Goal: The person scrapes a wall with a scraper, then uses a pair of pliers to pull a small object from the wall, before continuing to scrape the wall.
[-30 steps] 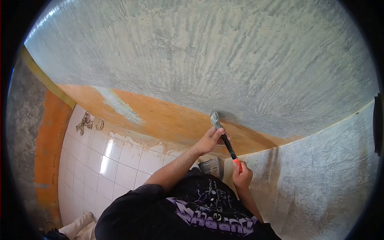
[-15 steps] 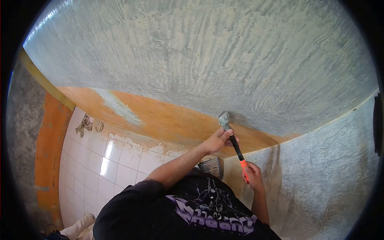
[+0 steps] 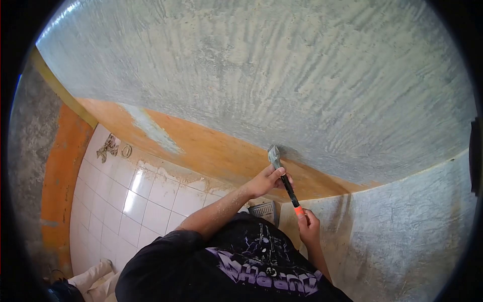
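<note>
The scraper (image 3: 288, 190) slants just right of the frame's centre, its head (image 3: 274, 155) at or near the wall (image 3: 271, 75) where grey meets orange. The left hand (image 3: 264, 182) grips it just below that head; the right hand (image 3: 309, 226), lower down, is closed around the handle's orange end (image 3: 299, 210)

Scraper (image 3: 290, 191) apparently against grey wall (image 3: 282, 75)

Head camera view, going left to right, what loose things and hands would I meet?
Crumpled cloth, ring-shaped item, left hand, right hand. The scraper overlaps both hands, so it's left out.
</note>
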The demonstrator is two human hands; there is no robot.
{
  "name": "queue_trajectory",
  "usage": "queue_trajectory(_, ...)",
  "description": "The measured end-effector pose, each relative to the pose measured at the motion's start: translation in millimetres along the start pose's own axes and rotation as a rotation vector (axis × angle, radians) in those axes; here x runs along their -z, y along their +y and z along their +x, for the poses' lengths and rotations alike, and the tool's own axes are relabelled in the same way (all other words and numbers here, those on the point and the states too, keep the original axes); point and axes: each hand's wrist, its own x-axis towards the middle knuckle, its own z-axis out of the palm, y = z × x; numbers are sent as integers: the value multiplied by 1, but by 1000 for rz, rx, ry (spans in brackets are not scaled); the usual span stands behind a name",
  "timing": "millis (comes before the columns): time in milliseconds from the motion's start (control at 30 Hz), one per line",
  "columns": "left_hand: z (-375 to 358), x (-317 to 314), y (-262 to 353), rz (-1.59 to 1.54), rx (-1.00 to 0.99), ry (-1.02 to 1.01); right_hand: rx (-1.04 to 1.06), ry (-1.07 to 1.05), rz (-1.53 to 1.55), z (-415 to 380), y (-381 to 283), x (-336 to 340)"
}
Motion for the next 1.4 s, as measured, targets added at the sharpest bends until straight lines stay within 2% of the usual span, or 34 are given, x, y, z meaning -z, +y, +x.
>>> queue_trajectory(333,-4,10,3,-1,-31,8,82,38,-35,-3,-2,-22)
queue_trajectory(400,-11,15,8,-89,-71,46,62,25,-8,4,-12,-30)
queue_trajectory(500,-25,38,28,-93,-90,90,145,-7,-88,20,-39,-49)
queue_trajectory(600,-37,42,45,-23,-38,130,190,-5,-113,20,-44,-62)
queue_trajectory(700,-37,40,44,36,-37,186,154,-9,-104,16,-52,-62)
queue_trajectory(900,-29,27,36,36,-35,142,144,27,-44,10,-34,-50)
queue_trajectory(1000,-26,20,34,-6,-30,121,103,36,-114,7,-40,-40)
queue_trajectory(1100,-29,24,35,0,-59,138,210,42,-145,10,-43,-47)
queue_trajectory(1300,-35,37,39,6,-80,151,170,41,-179,12,-51,-62)
queue_trajectory(1400,-40,50,43,-84,-166,182,207,29,-202,21,-60,-76)
